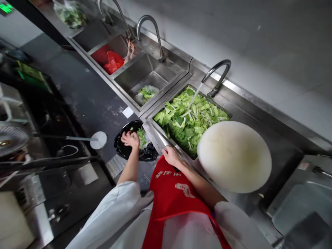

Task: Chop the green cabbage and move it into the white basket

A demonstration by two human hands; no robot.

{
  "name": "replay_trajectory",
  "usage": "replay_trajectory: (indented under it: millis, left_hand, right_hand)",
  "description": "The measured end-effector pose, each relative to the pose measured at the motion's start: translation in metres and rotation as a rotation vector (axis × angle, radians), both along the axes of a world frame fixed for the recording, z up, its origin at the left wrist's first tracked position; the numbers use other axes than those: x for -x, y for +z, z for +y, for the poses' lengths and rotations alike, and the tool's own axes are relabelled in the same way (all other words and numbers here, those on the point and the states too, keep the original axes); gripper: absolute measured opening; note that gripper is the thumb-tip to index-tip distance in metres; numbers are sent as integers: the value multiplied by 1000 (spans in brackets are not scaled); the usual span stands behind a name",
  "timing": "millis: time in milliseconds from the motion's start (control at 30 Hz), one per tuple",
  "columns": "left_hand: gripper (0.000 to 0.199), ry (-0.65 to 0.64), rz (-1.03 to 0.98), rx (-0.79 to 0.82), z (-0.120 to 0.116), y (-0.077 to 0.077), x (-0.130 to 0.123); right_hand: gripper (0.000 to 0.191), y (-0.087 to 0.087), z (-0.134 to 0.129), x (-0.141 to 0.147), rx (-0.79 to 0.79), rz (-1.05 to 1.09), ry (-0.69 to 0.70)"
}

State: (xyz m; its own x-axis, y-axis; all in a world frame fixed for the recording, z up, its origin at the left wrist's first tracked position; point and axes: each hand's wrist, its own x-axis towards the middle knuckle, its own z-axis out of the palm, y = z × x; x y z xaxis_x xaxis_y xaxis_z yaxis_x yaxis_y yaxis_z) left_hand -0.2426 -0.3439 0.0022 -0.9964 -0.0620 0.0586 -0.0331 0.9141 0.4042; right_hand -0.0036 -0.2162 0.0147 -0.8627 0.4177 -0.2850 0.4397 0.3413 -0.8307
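Nearest to me is my red apron (pixel 172 195), hanging over white clothing, and at its far edge my right hand (pixel 172 157) is low against the front edge of the sink (pixel 166 141), fingers partly curled; I cannot tell whether it grips the edge, pinches the apron or merely rests there. My left hand (pixel 130 140) reaches further out and to the left, its fingers spread loosely with nothing between them, above the bin (pixel 150 153) lined with black plastic. The bin stands on the floor just beside the counter's front, directly under that hand, and the leaf scraps (pixel 142 136) inside lie to the right of my fingers. On my right, a round white board (pixel 234 157) sits on the counter, covering the near right corner of the sink. Just past my right hand, chopped greens (pixel 192 117) fill that sink, and a curved tap (pixel 220 74) runs water onto them from the far side. Further left, the next basin (pixel 145 69) holds a clear bag of greens (pixel 147 93); beyond it a red bag (pixel 114 62) lies in another basin, and a bulging bag of vegetables (pixel 71 15) sits at the far end.
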Motion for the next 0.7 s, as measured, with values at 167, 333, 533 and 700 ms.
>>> replay_trajectory:
  millis: [167, 333, 533, 700]
  left_hand:
    - [47, -501, 31, -45, 31, -23, 70]
    - [82, -1496, -235, 94, 160, -44, 2]
    - [96, -1696, -503, 378, 262, -89, -20]
    - [63, -1625, -625, 267, 310, -119, -1]
  right_hand:
    - [32, 6, 30, -38, -282, -118, -493]
    - [63, -3, 80, -116, -696, -306, -1030]
    - [76, -25, 110, -175, -715, -602, -1247]
    - [67, -47, 100, -192, -599, -675, -1280]
